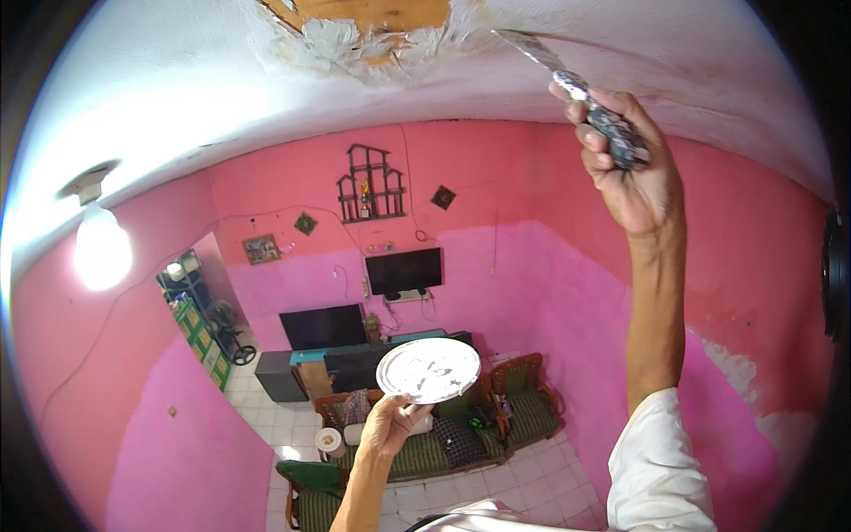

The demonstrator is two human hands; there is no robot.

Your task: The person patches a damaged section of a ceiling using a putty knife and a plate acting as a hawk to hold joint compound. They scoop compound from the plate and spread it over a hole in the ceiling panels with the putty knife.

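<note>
My right hand (625, 164) is raised to the ceiling, its fingers wrapped round the dark, smeared handle of a putty knife (612, 133). The knife's thin metal blade points up and left, its tip at or close to the ceiling (674, 53); whether it touches I cannot tell. Left of the tip is a patch of rough white filler (332, 44) around a bare, brownish-orange area (372, 13). Lower down, my left hand (387, 424) grips the near edge of a round white plate (429, 368), which carries smears of white paste and some grey marks.
A lit bulb (102, 248) hangs from the ceiling at left. Below are a green-cushioned wooden sofa (412, 457), armchairs (523, 399), a lidded white bucket (329, 442) and a wall-mounted television (404, 270). A black round object (833, 275) sits at the right edge.
</note>
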